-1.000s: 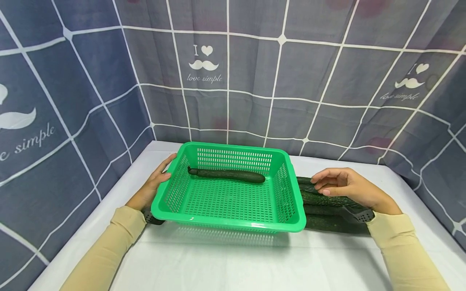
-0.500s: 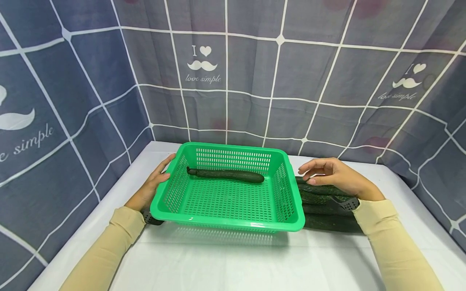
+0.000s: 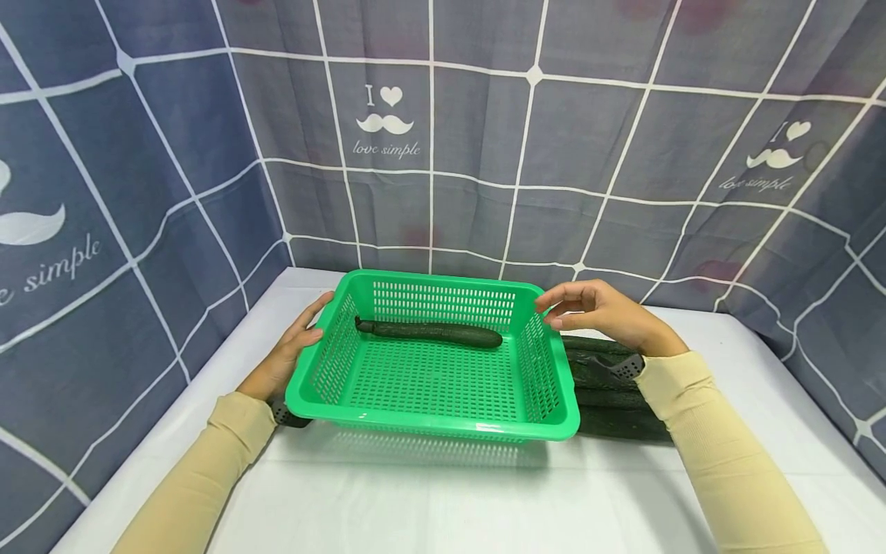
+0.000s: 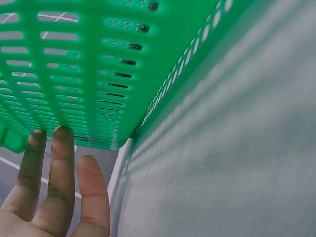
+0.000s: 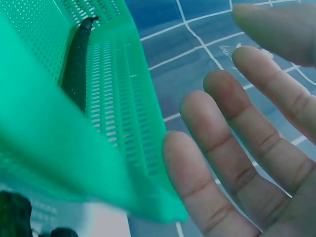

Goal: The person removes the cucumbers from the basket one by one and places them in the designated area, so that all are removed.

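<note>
A green perforated plastic basket [image 3: 436, 377] stands on the white table, with one dark green cucumber [image 3: 432, 334] lying across its back part. At the basket's left rim is my left hand [image 3: 289, 345]; in the left wrist view its fairly straight fingers [image 4: 61, 163] reach to the outer wall. My right hand [image 3: 598, 309] hovers beside the rim's back right corner, fingers loosely bent and nothing held. In the right wrist view its fingers [image 5: 217, 138] stand apart from one another, close to the rim. Several cucumbers [image 3: 616, 419] lie side by side right of the basket, partly hidden by basket and right arm.
A grey checked curtain [image 3: 477, 154] hangs behind the table and at both sides. The white cloth [image 3: 443, 500] shows in front of the basket.
My right hand has moved left and away from me, from over the cucumbers to the basket's back right corner. My left hand, the basket and the cucumber in it stay put.
</note>
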`<state>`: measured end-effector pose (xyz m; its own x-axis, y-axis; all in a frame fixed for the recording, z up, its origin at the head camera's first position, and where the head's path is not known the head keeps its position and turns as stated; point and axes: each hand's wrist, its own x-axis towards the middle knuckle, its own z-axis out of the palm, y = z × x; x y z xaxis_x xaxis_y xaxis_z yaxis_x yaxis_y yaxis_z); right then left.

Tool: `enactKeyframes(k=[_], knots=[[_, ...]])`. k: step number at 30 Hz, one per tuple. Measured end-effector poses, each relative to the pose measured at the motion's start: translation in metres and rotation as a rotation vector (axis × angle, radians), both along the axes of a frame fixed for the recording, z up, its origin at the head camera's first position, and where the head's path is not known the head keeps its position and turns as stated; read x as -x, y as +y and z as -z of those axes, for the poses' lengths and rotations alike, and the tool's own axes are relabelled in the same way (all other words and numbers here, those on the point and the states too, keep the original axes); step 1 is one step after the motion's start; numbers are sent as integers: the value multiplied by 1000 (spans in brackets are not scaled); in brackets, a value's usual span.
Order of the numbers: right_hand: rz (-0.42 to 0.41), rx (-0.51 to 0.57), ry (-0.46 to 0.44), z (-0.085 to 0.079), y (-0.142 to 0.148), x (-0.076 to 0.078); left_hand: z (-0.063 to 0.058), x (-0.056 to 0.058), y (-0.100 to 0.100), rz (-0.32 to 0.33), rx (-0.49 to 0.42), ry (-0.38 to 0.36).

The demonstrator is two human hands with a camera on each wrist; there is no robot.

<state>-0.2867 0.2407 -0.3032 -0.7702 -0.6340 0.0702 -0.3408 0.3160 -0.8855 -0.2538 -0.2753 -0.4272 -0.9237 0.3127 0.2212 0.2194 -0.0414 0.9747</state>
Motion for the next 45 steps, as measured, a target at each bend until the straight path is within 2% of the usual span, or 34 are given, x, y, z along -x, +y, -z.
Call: enactKeyframes(k=[6,16,23,27,36,43,45], knots=[[3,-49,14,-4,-23,10,1,2,-2,-34,66,11],[-25,-35,-5,-2,-55,23,1,5,-2,-53,98,59],[-37,-15,-37,1,-68,33,-2,3,-1,-36,75,41],[-35,-23,-48,0,-75,39,-1,1,-2,-21,48,12],[-62,-19,-89,2,-94,51,3,1,-4,4,-4,-5],[-64,-30,-89,9,-106,56,2,2,-3,-1,27,-1],[-62,-28,-100,11,-109,58,2,2,-4,11,3,-9]])
